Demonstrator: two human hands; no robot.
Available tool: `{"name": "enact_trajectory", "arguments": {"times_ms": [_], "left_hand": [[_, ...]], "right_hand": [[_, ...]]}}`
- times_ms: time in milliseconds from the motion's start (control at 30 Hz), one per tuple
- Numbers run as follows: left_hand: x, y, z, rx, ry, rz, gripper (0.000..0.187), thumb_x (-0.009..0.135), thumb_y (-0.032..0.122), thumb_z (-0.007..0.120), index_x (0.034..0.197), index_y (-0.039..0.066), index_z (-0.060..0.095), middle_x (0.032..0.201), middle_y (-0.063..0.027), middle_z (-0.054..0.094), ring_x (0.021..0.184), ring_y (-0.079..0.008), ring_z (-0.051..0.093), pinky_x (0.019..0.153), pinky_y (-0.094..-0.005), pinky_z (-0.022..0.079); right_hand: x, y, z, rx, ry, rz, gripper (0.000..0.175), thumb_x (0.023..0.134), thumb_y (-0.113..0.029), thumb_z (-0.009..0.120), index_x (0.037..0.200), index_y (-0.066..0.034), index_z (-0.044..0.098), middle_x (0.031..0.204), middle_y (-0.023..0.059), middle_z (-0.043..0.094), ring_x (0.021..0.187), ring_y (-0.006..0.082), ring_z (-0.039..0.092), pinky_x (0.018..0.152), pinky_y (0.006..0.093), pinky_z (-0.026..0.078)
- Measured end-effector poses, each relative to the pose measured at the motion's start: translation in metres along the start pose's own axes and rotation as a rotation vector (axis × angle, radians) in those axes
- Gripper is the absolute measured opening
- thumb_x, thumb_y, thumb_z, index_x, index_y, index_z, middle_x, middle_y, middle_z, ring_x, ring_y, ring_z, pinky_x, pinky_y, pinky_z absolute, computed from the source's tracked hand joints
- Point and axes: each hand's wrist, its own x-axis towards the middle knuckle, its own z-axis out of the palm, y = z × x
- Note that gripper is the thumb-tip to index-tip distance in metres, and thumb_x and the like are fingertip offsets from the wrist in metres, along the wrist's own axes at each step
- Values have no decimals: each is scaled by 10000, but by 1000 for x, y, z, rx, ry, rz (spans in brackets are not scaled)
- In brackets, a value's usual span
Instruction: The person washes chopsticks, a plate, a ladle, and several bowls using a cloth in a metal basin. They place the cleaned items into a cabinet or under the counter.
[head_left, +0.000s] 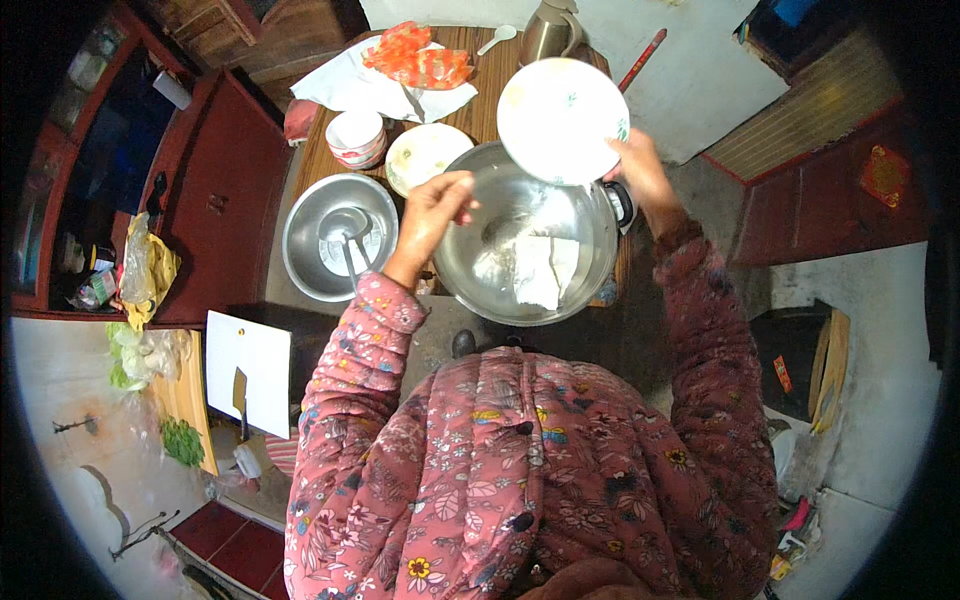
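Observation:
My right hand (641, 169) grips the rim of a white plate (562, 120) with small green leaf patterns. The plate is tilted above the far side of a large stainless steel pot (487, 262) with a black handle. A white folded cloth or paper (546, 270) lies inside the pot. Over the pot's left rim is my left hand (442, 210), its fingers curled in and nothing visible in them. Just beyond that hand, a second patterned plate (427, 154) rests on the wooden table (480, 82).
Left of the pot stands a metal basin (296, 240) holding a ladle (345, 225). Stacked bowls (356, 139), a white sheet (337, 82), orange plastic bag (420, 60), white spoon (496, 39) and metal jug (549, 34) occupy the table's far part. A red cabinet (217, 195) stands left.

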Motion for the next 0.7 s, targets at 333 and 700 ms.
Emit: {"name": "enact_trajectory", "arguments": {"times_ms": [333, 700], "left_hand": [[-21, -30, -72, 203, 555, -171, 239, 901, 230, 611, 961, 3, 661, 721, -49, 646, 578, -79, 526, 548, -217, 424], [-36, -64, -82, 226, 699, -367, 276, 886, 232, 634, 1012, -13, 647, 771, -80, 658, 627, -119, 584, 583, -247, 479]], "right_hand": [[161, 107, -47, 129, 84, 237, 273, 841, -122, 557, 1021, 84, 561, 751, 154, 645, 545, 199, 616, 466, 283, 503], [205, 238, -10, 330, -184, 531, 321, 855, -100, 599, 1129, 52, 529, 961, 170, 650, 769, 268, 662, 622, 333, 553]]}}
